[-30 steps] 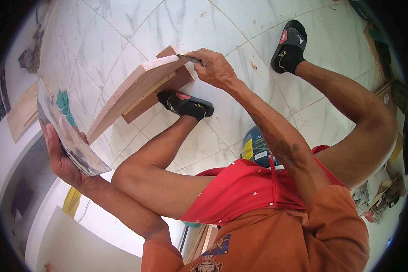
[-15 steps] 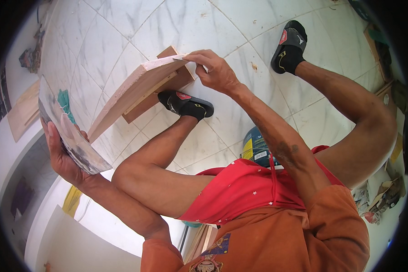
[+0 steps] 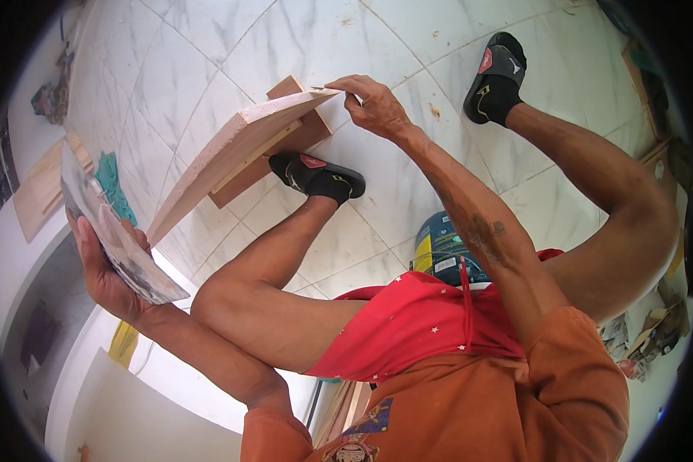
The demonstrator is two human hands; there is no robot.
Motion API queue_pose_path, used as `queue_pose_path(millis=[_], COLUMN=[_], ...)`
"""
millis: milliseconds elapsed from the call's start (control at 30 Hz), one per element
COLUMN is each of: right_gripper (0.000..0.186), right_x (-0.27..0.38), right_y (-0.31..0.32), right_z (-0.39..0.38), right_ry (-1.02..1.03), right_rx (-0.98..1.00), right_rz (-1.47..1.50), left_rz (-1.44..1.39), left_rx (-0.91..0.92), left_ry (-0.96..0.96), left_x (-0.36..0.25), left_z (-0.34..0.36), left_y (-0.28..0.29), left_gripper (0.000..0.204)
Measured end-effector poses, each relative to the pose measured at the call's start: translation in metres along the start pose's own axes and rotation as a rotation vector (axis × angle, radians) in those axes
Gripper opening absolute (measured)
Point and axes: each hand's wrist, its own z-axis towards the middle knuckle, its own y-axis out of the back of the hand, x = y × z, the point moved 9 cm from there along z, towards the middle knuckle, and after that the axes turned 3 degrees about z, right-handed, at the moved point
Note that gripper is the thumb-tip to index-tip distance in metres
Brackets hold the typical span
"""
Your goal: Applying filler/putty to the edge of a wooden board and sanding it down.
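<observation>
My left hand (image 3: 114, 273) is closed on the edge of a thin flat sheet (image 3: 123, 239) smeared with grey and white, tilted up at the left. A wooden panel (image 3: 231, 154) stands on edge in front of me, its narrow upper edge coated with a pale pink layer. At the far right end of that edge is my right hand (image 3: 377, 108), its fingers pinched on a small thin scraper blade (image 3: 323, 88) that lies against the coated edge. Most of the blade is hidden by the fingers.
Brown boards (image 3: 308, 131) support the panel beside my left foot, which wears a black slide (image 3: 316, 175). A dark bucket (image 3: 439, 246) stands between my legs. Green cloth (image 3: 112, 185) and a light wooden piece (image 3: 38, 196) lie at the left; scraps (image 3: 647, 331) lie at the right.
My right hand has slid a little to the right along the panel's edge, to its end. The sheet in my left hand has tilted slightly, showing more of the green cloth.
</observation>
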Motion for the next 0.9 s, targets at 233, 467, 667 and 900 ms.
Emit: queue_pose_path(millis=[233,467,667,900], right_gripper=[0.04,0.042,0.039,0.046], right_x=[-0.01,-0.003,0.003,-0.002], right_y=[-0.006,-0.012,-0.007,-0.003], right_z=[0.005,-0.003,-0.026,-0.04], right_ry=[0.056,0.035,0.115,0.027], right_rx=[0.056,0.066,-0.112,-0.212], right_rz=[-0.05,-0.014,0.013,-0.006], left_rz=[-0.02,-0.043,0.015,-0.116], left_rx=[0.08,0.155,0.015,0.201], left_ry=[0.011,-0.005,-0.004,0.022], left_x=[0.004,0.001,0.002,0.004], left_z=[-0.003,-0.004,-0.005,0.0], left_y=[-0.01,-0.009,-0.007,-0.006], left_gripper=[0.026,0.026,0.026,0.023])
